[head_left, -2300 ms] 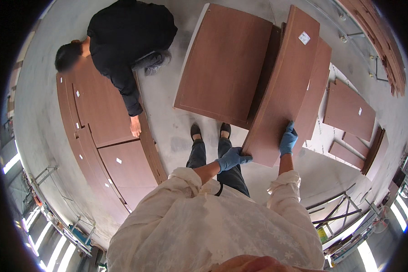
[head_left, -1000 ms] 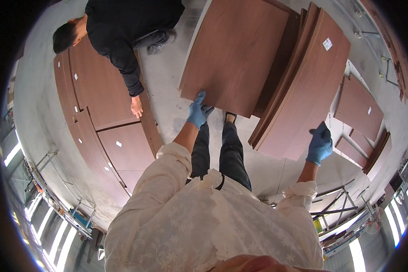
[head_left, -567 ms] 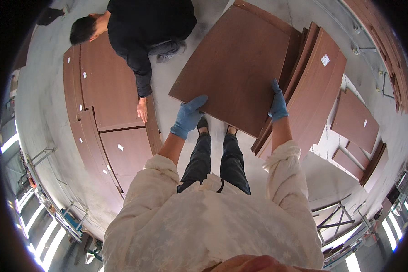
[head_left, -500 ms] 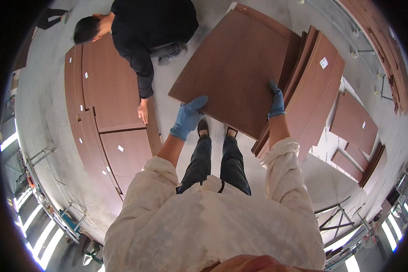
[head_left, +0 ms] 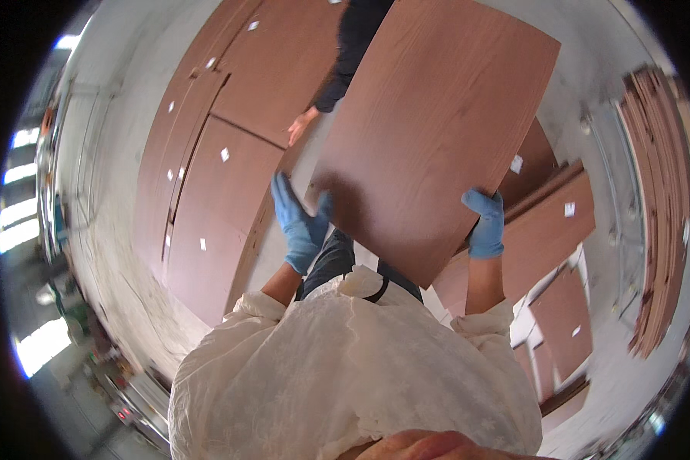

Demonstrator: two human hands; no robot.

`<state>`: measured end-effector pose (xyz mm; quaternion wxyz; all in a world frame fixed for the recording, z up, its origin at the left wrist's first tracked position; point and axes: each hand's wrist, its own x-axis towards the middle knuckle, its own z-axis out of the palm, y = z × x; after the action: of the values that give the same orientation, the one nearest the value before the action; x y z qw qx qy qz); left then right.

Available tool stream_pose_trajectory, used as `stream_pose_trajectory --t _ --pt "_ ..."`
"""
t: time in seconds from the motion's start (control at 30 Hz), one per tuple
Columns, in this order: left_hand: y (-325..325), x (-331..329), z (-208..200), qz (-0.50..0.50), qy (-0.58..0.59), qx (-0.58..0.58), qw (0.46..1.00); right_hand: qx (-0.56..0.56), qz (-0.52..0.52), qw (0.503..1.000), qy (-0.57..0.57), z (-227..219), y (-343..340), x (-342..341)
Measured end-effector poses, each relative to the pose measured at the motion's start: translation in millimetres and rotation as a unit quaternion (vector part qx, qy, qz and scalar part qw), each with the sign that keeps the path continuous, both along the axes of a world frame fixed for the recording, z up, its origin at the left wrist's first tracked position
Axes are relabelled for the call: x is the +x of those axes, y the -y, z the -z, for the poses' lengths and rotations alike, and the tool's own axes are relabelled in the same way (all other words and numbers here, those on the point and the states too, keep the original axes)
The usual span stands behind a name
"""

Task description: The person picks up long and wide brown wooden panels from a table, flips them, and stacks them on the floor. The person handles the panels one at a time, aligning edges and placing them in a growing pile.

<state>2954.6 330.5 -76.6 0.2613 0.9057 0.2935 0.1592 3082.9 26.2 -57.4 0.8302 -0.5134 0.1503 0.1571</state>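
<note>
A brown wood-grain panel is held up in front of me, its near end above my legs. Gloved in blue, my right hand grips the panel's right edge, thumb on top and fingers underneath. Off the panel's left edge, my left hand is open, fingers stretched out and thumb apart. It is also gloved. Whether the left thumb touches the edge I cannot tell.
On the left, several labelled brown panels lie on the floor, with a co-worker's bare hand by their edge. More brown panels are stacked at right. A long stack of brown boards stands farther right.
My view has turned right. The panel has come up closer and tilted, away from the stack. My left hand has opened off its edge; the right keeps its grip.
</note>
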Motion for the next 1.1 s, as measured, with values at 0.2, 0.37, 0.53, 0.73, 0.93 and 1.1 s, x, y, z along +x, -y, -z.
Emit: stream_pose_trajectory --t 0.2,0.37,0.53,0.73,0.93,1.1 --pt "55 18 -78 0.434 0.106 0.132 0.885 0.064 -0.171 0.983 -0.025 -50 -55 -61" --pt "-140 -21 -42 0.096 0.051 0.119 0.987 0.008 -0.354 0.935 -0.024 -52 -87 -119" --pt "-251 -247 16 -0.220 0.145 -0.586 0.766 -0.002 -0.425 0.905 -0.030 -49 -145 -179" --pt "-238 -448 12 -0.095 0.309 -0.644 0.693 0.036 -0.527 0.849 -0.002 -46 -266 -250" --pt "-254 -569 -50 -0.128 0.350 -0.663 0.650 0.074 -0.697 0.712 0.040 -15 -423 -262" --pt "-231 -593 -78 -0.116 0.423 -0.625 0.646 -0.243 -0.489 0.584 0.601 -40 -527 -293"
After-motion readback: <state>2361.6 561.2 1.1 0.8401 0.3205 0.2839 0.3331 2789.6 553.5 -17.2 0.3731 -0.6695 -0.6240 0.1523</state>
